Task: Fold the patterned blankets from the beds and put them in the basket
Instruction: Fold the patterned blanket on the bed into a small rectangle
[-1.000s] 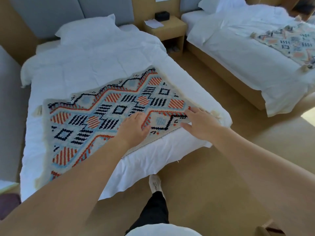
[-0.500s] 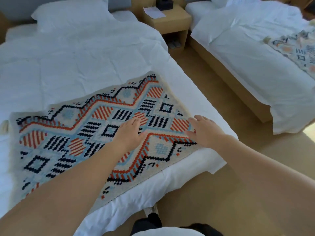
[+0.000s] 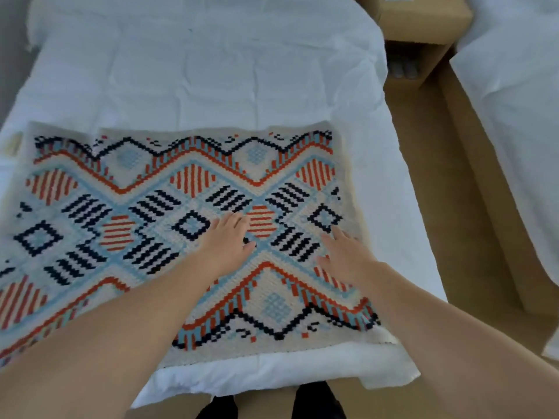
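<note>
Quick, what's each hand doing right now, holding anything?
Left hand: open, fingers flat on the patterned blanket, holding nothing.
Right hand: open, resting flat on the same blanket, holding nothing.

You face a white-sheeted bed (image 3: 211, 71); right of it, tan floor (image 3: 423, 176), a wooden nightstand (image 3: 423, 16), a second bed (image 3: 514, 86).

The head camera looks steeply down, close above the bed (image 3: 211, 71).

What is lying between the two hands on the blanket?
Nothing but bare blanket: the left hand and right hand rest flat on it, apart, in the head view.
</note>
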The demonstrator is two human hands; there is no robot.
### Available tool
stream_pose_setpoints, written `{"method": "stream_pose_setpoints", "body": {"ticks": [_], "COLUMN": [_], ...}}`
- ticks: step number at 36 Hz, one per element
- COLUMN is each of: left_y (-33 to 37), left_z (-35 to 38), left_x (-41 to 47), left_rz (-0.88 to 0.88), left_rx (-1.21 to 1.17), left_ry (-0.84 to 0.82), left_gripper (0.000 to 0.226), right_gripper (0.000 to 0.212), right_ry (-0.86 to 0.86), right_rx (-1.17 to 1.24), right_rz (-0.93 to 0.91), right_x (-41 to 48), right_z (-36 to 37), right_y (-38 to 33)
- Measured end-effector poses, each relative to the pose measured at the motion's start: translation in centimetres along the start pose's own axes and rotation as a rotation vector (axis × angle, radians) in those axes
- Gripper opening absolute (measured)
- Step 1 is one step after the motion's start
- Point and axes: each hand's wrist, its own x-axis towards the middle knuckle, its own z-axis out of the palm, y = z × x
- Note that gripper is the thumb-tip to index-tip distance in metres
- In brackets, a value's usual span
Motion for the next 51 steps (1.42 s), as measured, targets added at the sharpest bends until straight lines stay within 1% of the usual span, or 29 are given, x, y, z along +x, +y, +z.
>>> {"method": "stream_pose_setpoints", "body": {"ticks": [4, 9, 13, 17, 22, 25, 27, 31, 34, 36, 39, 43, 45, 46, 48, 51], "left_y": [0.9, 1.4, 1.7, 1.7, 0.6, 0.2, 0.2, -0.2, -0.3, -0.3, -0.5, -0.7, -0.8, -0.9, -0.9, -1.0], "left_z": [3.3, 8.4, 10.6, 11.1, 10.9, 12.1, 13.1, 13.7, 13.7, 13.8, 14.1, 14.7, 14.9, 15.0, 15.0, 15.1], "left_x": [5.1, 12.0, 17.6, 22.9, 28.8, 29.8, 29.8, 30.3, 30.6, 30.6, 30.9, 31.5, 31.6, 31.7, 31.7, 31.8], "left_rz": [-0.059, -0.093, -0.113, -0.106, -0.159, -0.172, -0.161, -0.156, -0.144, -0.141, -0.135, -0.129, -0.126, -0.124, -0.119, -0.122], "left_rx": [-0.025, -0.006, -0.034, -0.010, -0.006, 0.020, 0.018, 0.026, 0.027, 0.018, -0.002, -0.012, -0.010, -0.012, -0.012, -0.008], "left_ry": [-0.046, -0.053, 0.000, 0.101, 0.240, 0.288, 0.315, 0.312, 0.298, 0.292, 0.297, 0.312, 0.315, 0.318, 0.316, 0.319], "left_gripper": [0.067, 0.069, 0.069, 0.070, 0.071, 0.070, 0.068, 0.068, 0.068, 0.068, 0.068, 0.069, 0.069, 0.069, 0.069, 0.069], "right_gripper": [0.070, 0.070, 0.071, 0.076, 0.078, 0.079, 0.078, 0.074, 0.069, 0.068, 0.076, 0.095, 0.097, 0.094, 0.078, 0.041], "right_ry": [-0.074, -0.061, 0.019, 0.131, 0.255, 0.313, 0.318, 0.321, 0.338, 0.358, 0.377, 0.389, 0.405, 0.427, 0.503, 0.603], "right_rx": [-0.008, -0.003, -0.030, -0.072, -0.086, -0.066, -0.057, -0.118, -0.102, -0.097, -0.118, -0.106, -0.103, -0.118, -0.176, -0.245], "right_rz": [-0.067, -0.103, -0.099, -0.110, -0.134, -0.114, -0.107, -0.088, -0.037, -0.035, -0.050, -0.056, -0.041, -0.038, -0.066, -0.131], "right_x": [6.6, 14.1, 18.9, 23.2, 28.4, 31.8, 33.9, 37.8, 40.2, 41.4, 42.9, 44.2, 44.5, 44.4, 44.1, 43.2], "right_z": [2.2, 6.0, 8.1, 8.5, 6.0, 3.9, 2.2, -1.3, -3.6, -4.9, -6.6, -8.1, -8.6, -8.9, -9.4, -9.3], "right_y": [2.4, 5.0, 6.9, 8.4, 9.6, 10.3, 10.9, 12.2, 12.8, 13.0, 13.2, 13.3, 13.3, 13.2, 12.7, 11.9]}}
